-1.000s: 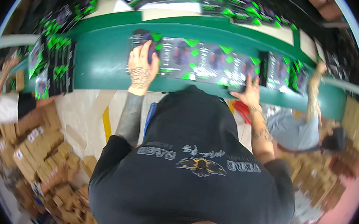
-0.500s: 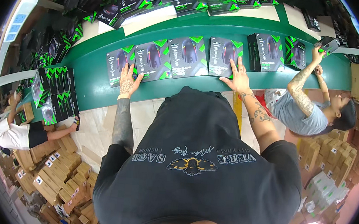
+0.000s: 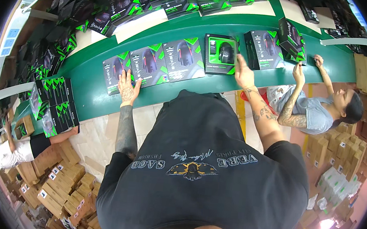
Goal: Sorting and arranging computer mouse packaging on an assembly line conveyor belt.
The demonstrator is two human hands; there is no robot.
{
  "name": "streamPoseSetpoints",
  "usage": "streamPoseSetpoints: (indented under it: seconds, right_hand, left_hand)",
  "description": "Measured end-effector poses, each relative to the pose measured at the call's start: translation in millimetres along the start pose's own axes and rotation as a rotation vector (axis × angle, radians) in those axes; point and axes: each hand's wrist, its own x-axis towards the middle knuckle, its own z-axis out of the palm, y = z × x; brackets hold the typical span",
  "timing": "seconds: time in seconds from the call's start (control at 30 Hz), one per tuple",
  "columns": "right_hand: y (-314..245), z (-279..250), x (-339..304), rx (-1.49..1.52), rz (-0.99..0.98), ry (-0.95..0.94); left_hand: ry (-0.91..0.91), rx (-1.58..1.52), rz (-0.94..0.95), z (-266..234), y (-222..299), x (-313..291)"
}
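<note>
My left hand (image 3: 127,88) lies with its fingers spread on the lower right part of the leftmost mouse box (image 3: 114,71). To its right stand two more black-and-green boxes, a second mouse box (image 3: 149,65) and a third one (image 3: 184,60), faces up. Beyond them a box (image 3: 220,69) has its front flap swung aside, and a black computer mouse (image 3: 226,53) shows in the green-edged window. My right hand (image 3: 244,74) is at this box's right edge, fingers close together along the blurred flap, seen almost edge-on.
Further right stand another mouse box (image 3: 265,49) and a tilted box (image 3: 291,36) near a co-worker's hands (image 3: 300,72). Many boxes line the far side of the green table (image 3: 93,100). Stacked boxes (image 3: 55,107) are at the left end. Brown cartons (image 3: 62,182) cover the floor behind.
The front flap of the box at my right hand has opened, showing the mouse. My right hand has moved from its face to its right edge. The co-worker's raised hand has come down.
</note>
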Motion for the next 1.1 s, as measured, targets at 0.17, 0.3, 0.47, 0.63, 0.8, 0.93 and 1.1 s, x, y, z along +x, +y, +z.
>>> streamPoseSetpoints:
  seconds: [0.17, 0.3, 0.47, 0.63, 0.8, 0.93, 1.1]
  right_hand:
    - [-3.4, -39.9, 34.1, 0.147, 0.261, 0.18]
    - [3.6, -64.1, 57.8, 0.485, 0.537, -0.123]
    - [3.5, -65.1, 33.3, 0.044, -0.15, -0.839]
    - [8.8, -38.5, 51.3, 0.615, 0.42, -0.351]
    - [40.6, 29.9, 42.9, 0.628, 0.604, -0.027]
    - [-1.9, 16.4, 57.6, 0.84, 0.679, -0.001]
    - [-12.3, 4.8, 93.7, 1.033, 0.567, 0.134]
  left_hand:
    - [0.034, 0.033, 0.003, 1.0, 3.5, 0.3]
    - [0.057, 0.062, -0.013, -0.3, 7.0, -5.6]
    - [0.324, 0.032, -0.112, -9.9, -47.6, 13.3]
    - [-0.028, -0.492, -0.564, -28.6, -112.8, 25.1]
    - [-0.118, -1.012, -0.503, -37.8, -76.4, 31.7]
    - [-0.115, -1.243, -0.544, -52.7, -66.2, 16.8]
    - [0.181, -1.521, -0.639, -47.4, -84.6, 5.3]
